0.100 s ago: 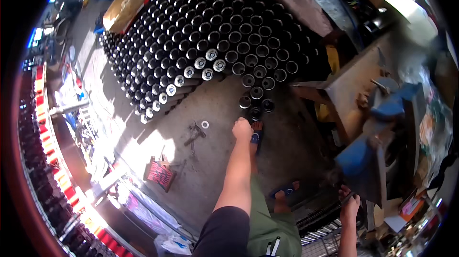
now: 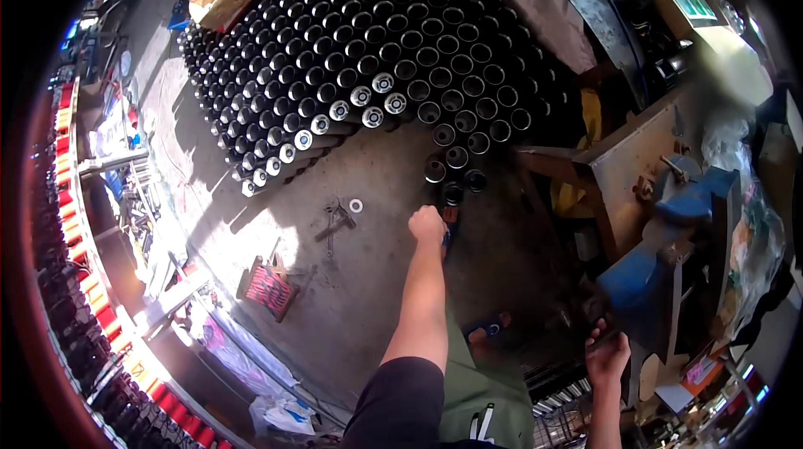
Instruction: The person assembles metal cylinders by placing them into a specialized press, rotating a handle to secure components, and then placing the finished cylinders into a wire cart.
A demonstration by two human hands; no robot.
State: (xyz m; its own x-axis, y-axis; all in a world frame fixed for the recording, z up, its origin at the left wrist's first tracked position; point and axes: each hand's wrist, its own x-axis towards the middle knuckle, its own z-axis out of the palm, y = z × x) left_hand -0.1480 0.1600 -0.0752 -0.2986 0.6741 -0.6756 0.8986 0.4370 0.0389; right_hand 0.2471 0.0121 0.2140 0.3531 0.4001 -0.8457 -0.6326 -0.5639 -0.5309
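A person's left hand, fingers curled, is near the closest of the black, silver-rimmed cylinders standing in rows on the grey floor; the right hand, fingers bent, is beside blue machinery. Either grip cannot be told.

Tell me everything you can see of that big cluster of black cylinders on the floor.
The cluster of black cylinders spreads over the floor in close rows, apparently upright. Most show dark, open-looking round ends with shiny, metal-looking rims; several along the near left edge have silver ends. A few cylinders trail toward the left hand, though whether it touches one is unclear. A cardboard box overlaps the far left corner.
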